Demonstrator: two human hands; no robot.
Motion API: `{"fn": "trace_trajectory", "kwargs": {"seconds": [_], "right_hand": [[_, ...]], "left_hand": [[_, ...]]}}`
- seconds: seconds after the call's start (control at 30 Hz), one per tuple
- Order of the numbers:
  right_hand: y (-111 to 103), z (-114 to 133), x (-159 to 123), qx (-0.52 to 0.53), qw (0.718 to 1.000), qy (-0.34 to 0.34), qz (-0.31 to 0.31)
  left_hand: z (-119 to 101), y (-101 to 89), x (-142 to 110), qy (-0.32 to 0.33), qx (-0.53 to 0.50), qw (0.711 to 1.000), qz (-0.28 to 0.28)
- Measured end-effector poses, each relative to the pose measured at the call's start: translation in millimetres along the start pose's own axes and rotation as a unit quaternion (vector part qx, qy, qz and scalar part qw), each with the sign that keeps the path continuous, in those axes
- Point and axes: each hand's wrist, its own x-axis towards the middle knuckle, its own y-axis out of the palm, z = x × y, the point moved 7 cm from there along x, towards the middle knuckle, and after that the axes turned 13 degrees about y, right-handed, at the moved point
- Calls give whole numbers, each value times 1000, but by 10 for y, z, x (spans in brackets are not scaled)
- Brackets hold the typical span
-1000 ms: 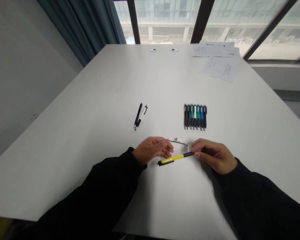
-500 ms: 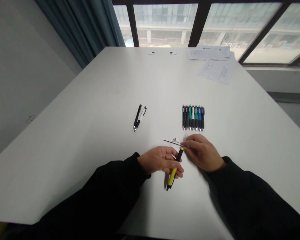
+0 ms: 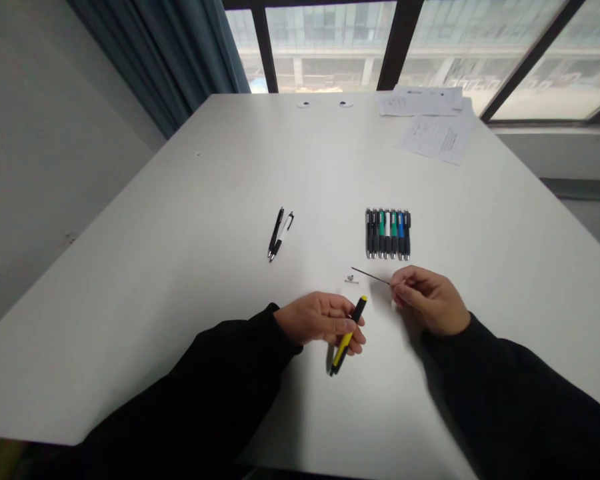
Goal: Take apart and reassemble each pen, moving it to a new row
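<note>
My left hand [image 3: 327, 321] grips a yellow and black pen barrel [image 3: 344, 345], slanted with its yellow end up and away from me. Between the fingertips of my right hand [image 3: 427, 298] is a thin dark pen refill [image 3: 370, 275], its free end pointing left and away. Just beyond my left hand, on the tabletop, lie small metal pen parts [image 3: 351, 279]: a little tip piece and what looks like a spring. The refill's right end is hidden in my right fingers.
On the white table [image 3: 180, 280], a row of several pens [image 3: 387, 233] lies beyond my right hand. A black pen [image 3: 275, 232] and a white and black pen [image 3: 282, 237] lie further left. Papers [image 3: 425, 120] and two small eye-like ovals [image 3: 347, 104] are near the window.
My right hand has lifted the refill from the table and drawn it to the right. My left hand stays nearly in place, with the pen barrel tilted slightly differently.
</note>
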Motion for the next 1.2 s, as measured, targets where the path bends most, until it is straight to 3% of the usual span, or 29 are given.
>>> {"fn": "trace_trajectory", "kwargs": {"seconds": [0.13,0.23,0.4,0.73,0.9,1.2], "right_hand": [[-69,-86,44,208,974,76,41],[-84,-113,59,270,957,90,48],[-124,-146,92,277,956,91,19],[-131,-139,101,276,957,93,16],[-45,-111,84,242,966,75,56],[334,-16,-16,128,978,73,147]], "left_hand": [[-20,20,-12,-7,-5,1000,4],[-30,32,-16,-11,5,1000,11],[-8,64,-24,-22,22,999,42],[3,56,-36,-32,39,998,40],[22,60,-16,-31,43,998,31],[16,77,29,-2,54,999,4]]}}
